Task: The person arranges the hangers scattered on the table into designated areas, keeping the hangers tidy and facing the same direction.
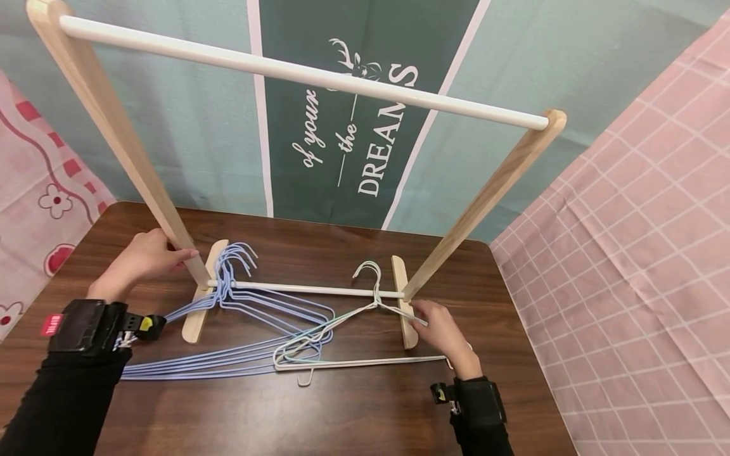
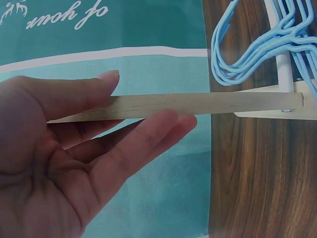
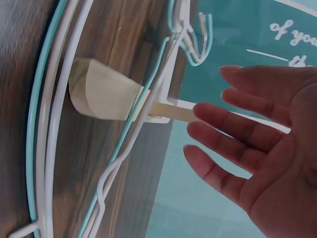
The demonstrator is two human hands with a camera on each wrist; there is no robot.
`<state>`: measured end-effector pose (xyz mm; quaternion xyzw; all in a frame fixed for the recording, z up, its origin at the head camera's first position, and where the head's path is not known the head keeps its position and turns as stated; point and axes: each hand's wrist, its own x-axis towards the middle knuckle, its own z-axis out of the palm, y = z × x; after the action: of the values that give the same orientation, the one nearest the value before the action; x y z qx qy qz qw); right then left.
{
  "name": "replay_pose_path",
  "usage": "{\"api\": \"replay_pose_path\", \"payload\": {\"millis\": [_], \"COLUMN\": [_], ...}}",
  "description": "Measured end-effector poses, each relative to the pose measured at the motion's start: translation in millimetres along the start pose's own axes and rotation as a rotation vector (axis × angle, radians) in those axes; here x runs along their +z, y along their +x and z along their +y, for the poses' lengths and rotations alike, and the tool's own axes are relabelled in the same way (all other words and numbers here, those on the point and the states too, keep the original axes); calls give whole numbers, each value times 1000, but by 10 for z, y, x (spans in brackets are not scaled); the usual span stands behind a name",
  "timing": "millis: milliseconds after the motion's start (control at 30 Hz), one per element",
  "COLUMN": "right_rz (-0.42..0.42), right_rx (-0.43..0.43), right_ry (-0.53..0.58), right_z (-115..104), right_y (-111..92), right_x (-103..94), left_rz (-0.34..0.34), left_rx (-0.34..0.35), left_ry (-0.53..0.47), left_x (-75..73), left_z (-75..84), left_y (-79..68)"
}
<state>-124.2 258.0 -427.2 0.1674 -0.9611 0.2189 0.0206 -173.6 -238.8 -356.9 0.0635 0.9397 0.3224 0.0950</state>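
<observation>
My left hand (image 1: 149,254) is at the lower left post (image 2: 228,102) of a small wooden clothes rack, thumb on one side and fingers on the other. Beside that post, a bunch of blue hangers (image 1: 228,285) leans over the rack's low white bar (image 1: 319,290). Toward the bar's other end stand a few pale hangers (image 1: 376,304), a teal one among them. Fingers spread and slightly bent, my right hand (image 1: 441,326) is next to the right foot (image 3: 104,91) and the pale hangers' shoulders. Nothing is gripped in it.
The rack's white top rail (image 1: 308,76) spans high above the brown table (image 1: 228,418). The hangers' long lower bars reach across the table toward me, blue and pale ones overlapping in the middle. Behind hangs a green curtain (image 1: 188,145); a pink checked cloth (image 1: 644,209) is at right.
</observation>
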Motion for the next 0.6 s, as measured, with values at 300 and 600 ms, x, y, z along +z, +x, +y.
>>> {"api": "replay_pose_path", "payload": {"millis": [300,600], "right_rz": [-98,-171], "right_rx": [-56,-106], "right_ry": [-16,-48], "right_z": [18,-17], "right_y": [189,332], "right_x": [33,86], "left_rz": [-4,-28], "left_rx": [-12,-3], "left_ry": [-6,-10], "left_x": [2,-1], "left_z": [-7,-14], "left_y": [0,19]}}
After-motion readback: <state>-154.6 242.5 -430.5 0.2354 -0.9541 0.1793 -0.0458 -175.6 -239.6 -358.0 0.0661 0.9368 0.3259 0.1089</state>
